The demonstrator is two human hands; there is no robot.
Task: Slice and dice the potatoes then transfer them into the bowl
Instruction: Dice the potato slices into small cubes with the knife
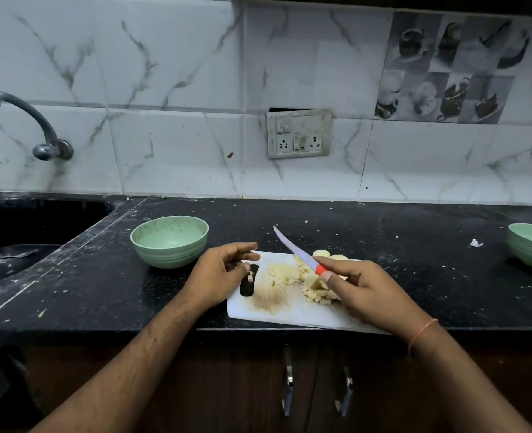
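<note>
A white cutting board (277,310) lies on the black counter near its front edge. Diced potato pieces (293,271) sit in a heap on the board, with a few uncut potato slices (322,253) at its far edge. My right hand (361,289) grips a knife (293,250) by its orange handle, blade raised and pointing away to the left above the dice. My left hand (224,270) hovers over the board's left end by the handle slot, fingers loosely curled, holding nothing that I can see. An empty green bowl (169,240) stands left of the board.
A second green bowl (531,245) stands at the counter's right edge. A dark sink (24,232) with a tap (24,120) lies to the left. A tiled wall with a switch plate (299,133) runs behind. Cabinet handles (288,389) hang below the counter.
</note>
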